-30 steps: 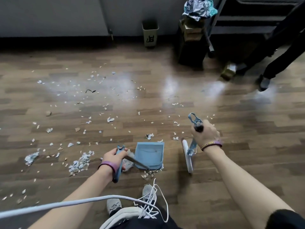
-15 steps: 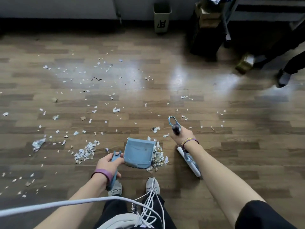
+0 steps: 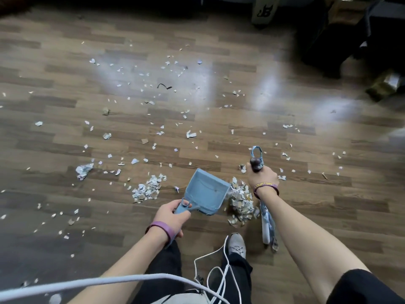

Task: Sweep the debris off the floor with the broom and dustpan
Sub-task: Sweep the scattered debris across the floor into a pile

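Beige bin (image 3: 264, 13), white cord (image 3: 131, 279), grey sneaker (image 3: 237, 245)

Floor (image 3: 306, 205): wood-look planks, glossy, glare patches; dustpan (image 3: 205, 193): smooth matt blue plastic; debris (image 3: 241, 200): torn paper scraps.

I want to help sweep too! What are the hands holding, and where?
The left hand grips the blue dustpan by its handle. The right hand grips the broom near the top of its handle.
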{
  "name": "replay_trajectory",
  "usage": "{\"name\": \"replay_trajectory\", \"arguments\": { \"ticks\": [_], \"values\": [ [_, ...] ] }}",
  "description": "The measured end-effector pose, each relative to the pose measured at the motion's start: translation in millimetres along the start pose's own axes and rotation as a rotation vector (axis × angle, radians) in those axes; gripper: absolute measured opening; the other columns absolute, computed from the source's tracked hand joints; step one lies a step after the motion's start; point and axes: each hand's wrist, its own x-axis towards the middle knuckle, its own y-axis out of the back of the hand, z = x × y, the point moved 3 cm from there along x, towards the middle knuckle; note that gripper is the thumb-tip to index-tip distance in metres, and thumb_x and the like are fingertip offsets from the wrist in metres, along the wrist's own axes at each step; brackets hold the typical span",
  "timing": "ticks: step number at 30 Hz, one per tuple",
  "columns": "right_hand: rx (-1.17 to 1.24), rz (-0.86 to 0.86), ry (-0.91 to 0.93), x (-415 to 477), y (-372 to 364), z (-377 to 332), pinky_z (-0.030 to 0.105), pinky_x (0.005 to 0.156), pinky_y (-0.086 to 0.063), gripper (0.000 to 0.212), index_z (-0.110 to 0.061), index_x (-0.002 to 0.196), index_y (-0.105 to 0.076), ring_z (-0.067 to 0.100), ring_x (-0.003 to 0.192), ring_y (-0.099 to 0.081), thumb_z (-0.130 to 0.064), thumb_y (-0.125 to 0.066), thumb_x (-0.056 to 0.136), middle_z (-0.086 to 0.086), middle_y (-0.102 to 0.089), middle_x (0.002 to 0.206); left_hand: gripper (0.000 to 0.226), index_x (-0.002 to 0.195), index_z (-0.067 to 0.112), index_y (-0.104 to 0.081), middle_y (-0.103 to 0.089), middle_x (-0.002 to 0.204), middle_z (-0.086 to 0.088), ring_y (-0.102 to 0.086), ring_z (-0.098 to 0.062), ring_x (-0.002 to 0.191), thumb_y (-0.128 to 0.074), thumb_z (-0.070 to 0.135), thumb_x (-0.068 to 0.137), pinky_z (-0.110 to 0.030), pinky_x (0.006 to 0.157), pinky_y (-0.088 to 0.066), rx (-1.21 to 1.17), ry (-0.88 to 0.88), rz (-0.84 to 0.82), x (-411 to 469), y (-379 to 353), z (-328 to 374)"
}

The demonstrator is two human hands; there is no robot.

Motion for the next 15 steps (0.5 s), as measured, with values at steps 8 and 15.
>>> {"name": "replay_trajectory", "arguments": {
  "ticks": [8, 15],
  "values": [
    [-0.022, -0.081, 0.133, -75.9, -116.5, -201.6, 0.033, 0.085, -0.046, 0.042, -0.014, 0.098, -0.067, 0.035, 0.105, -0.060, -0.047, -0.044, 0.091, 0.016, -0.067, 0.108, 0.020, 0.091, 0.016, -0.069, -0.061, 0.076, -0.001, -0.036, -0.009, 0.026, -0.055, 0.004, 0.083, -0.018, 0.032, -0.035, -0.100, 0.029, 0.119, 14.1, 165.1, -38.9],
    [0.057, -0.202, 0.332, -163.3, -175.4, -331.3, 0.033, 0.084, -0.046, 0.039, -0.016, 0.099, -0.066, 0.036, 0.104, -0.059, -0.046, -0.042, 0.091, 0.015, -0.067, 0.106, 0.017, 0.073, 0.030, -0.070, -0.056, 0.052, 0.006, -0.043, -0.017, 0.032, -0.058, 0.026, 0.061, -0.031, 0.040, -0.047, -0.127, 0.053, 0.266, 8.8, 253.6, -61.7]
  ]
}}
